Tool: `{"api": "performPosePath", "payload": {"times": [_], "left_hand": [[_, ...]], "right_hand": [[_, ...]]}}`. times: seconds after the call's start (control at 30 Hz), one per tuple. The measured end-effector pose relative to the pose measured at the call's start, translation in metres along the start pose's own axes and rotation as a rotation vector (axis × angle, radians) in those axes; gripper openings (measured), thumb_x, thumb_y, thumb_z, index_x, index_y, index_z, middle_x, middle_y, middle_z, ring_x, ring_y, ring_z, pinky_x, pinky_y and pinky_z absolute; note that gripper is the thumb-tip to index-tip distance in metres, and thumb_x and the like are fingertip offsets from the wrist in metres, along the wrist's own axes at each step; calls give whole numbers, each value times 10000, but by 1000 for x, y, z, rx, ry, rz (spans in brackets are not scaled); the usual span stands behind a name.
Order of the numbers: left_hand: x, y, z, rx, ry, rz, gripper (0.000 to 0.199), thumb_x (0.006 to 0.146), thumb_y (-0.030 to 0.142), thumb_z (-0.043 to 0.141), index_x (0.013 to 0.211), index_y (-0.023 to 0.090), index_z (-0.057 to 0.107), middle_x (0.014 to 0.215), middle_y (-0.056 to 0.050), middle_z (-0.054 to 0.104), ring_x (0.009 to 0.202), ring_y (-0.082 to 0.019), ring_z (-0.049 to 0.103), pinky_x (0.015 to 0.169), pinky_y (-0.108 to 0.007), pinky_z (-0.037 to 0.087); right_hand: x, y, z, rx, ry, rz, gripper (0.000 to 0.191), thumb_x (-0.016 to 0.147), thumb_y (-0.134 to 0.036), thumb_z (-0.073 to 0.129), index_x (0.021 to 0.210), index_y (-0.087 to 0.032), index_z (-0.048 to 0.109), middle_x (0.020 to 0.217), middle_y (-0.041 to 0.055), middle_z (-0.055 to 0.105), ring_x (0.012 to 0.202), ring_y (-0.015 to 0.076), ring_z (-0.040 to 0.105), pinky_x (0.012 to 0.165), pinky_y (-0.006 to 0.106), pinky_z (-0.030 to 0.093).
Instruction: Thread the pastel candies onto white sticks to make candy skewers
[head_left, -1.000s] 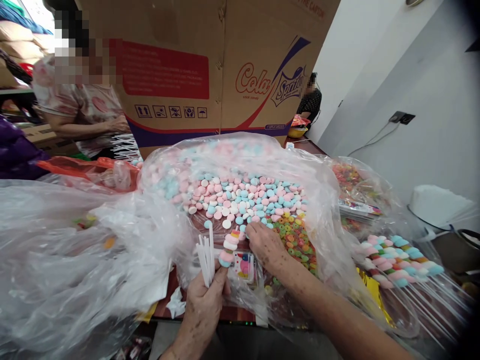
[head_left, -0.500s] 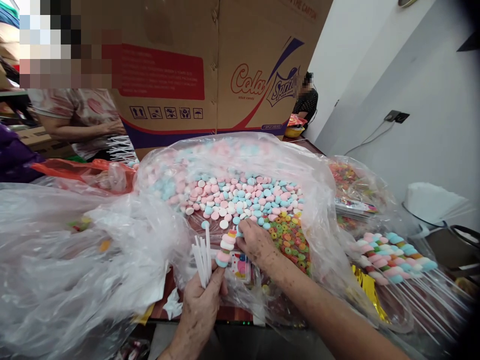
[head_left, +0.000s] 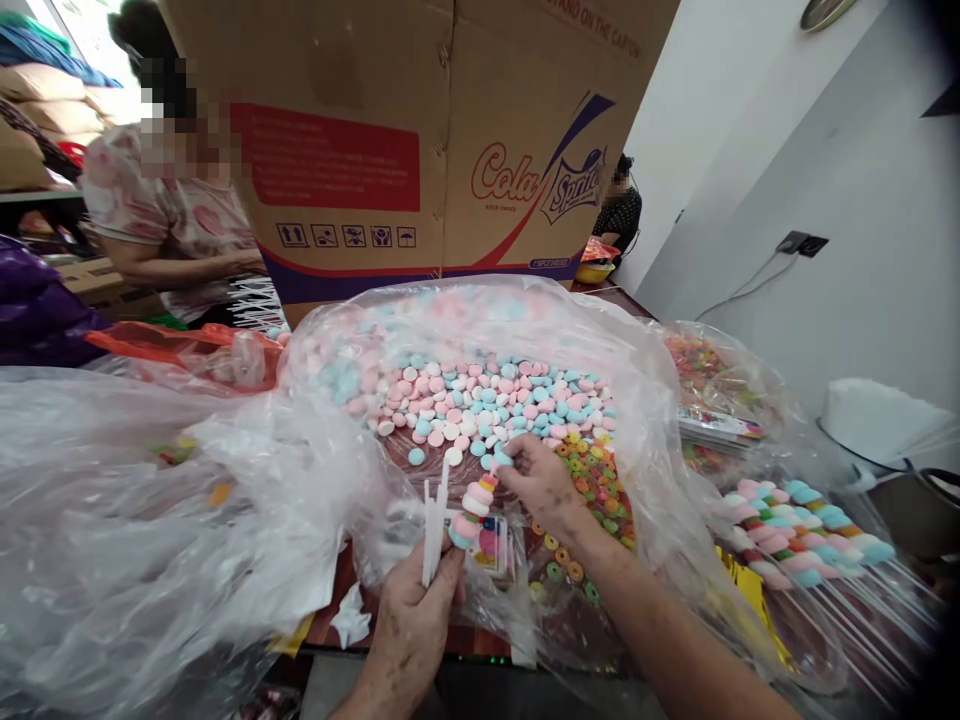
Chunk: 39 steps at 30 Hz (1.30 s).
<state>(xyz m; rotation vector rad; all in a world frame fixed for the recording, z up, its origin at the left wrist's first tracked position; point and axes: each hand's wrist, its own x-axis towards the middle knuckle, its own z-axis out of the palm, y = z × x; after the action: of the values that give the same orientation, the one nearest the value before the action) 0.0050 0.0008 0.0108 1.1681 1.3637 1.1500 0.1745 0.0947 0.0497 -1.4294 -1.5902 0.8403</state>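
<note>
- Dark reddish table (head_left: 345, 572), mostly covered with plastic; large carton (head_left: 337, 60) stood at the far side, pale wall (head_left: 727, 190) at right.
- Part-filled candy skewer (head_left: 469, 515): held upright with a slight rightward tilt, near centre, just above a printed card pack (head_left: 496, 545). Pink, white, blue and green-yellow pieces already threaded; stick seems not fully loaded, final count cannot be told.
- Left hand (head_left: 421, 595): closed around the skewer's lower end and a bunch of bare white sticks (head_left: 433, 530).
- Right hand (head_left: 541, 487): thumb and fingers pinched at the skewer's tip, apparently on a blue marshmallow (head_left: 501, 460); grip partly hidden. Threading of one more piece judged to be in hand.
- Left to use: big heap of loose marshmallows (head_left: 487, 400) just beyond the hands, ring gummies (head_left: 596, 470) beside it at right, both on the opened clear bag (head_left: 649, 400). Plenty remaining.
- Done: pile of loaded skewers (head_left: 814, 530) laid at right, sticks pointed near-right. Judged finished; not countable.
- Overall: judged mid-batch, several skewers completed, one underway, the held bare sticks unfilled.
- Outer: crumpled plastic (head_left: 150, 540) spread at left; co-worker (head_left: 176, 215) seated far left, white sticks near that person's hands.
</note>
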Motion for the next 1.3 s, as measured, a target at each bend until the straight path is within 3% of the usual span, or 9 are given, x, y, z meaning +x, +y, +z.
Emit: {"api": "performPosePath", "payload": {"times": [0.07,0.13,0.27,0.5,0.93,1.3], "left_hand": [[-1,7,-2,93,-80,34,391,868,414,508,543,197,501,487,63,405,469,-113,370,470,-236,269],[-2,15,-3,165,-116,49,373,871,409,479,563,201,494,515,54,426,502,-128,393,501,-243,282],[-4,26,-2,210,-145,59,358,868,418,448,576,213,467,533,50,434,526,-143,406,523,-250,290],[-2,27,-2,232,-148,37,359,866,443,436,587,220,473,525,50,446,521,-151,417,523,-253,294],[-2,26,-1,233,-146,33,343,863,443,444,671,189,571,541,42,451,535,-160,418,527,-257,300],[-2,17,0,196,-130,70,299,868,396,489,763,179,668,555,47,456,539,-151,396,521,-242,303]], "right_hand": [[-4,-6,-12,386,-8,155,191,698,-281,693,767,-206,531,649,-34,599,578,135,553,539,245,421],[-10,-14,-20,632,-33,245,254,639,-284,758,780,-195,567,657,-31,631,573,126,566,542,238,434],[-19,-24,-24,799,-57,285,300,595,-244,814,835,-185,644,710,-25,665,620,116,590,595,233,466],[-22,-27,-19,844,-57,290,265,591,-243,825,810,-190,685,717,-24,678,639,121,599,607,238,471],[-23,-30,-12,887,79,282,311,537,-241,857,737,-190,624,648,-42,626,642,108,567,609,219,446],[-28,-13,-15,498,88,-15,136,697,-254,731,792,-216,642,765,-1,648,714,144,580,647,251,464]]}}
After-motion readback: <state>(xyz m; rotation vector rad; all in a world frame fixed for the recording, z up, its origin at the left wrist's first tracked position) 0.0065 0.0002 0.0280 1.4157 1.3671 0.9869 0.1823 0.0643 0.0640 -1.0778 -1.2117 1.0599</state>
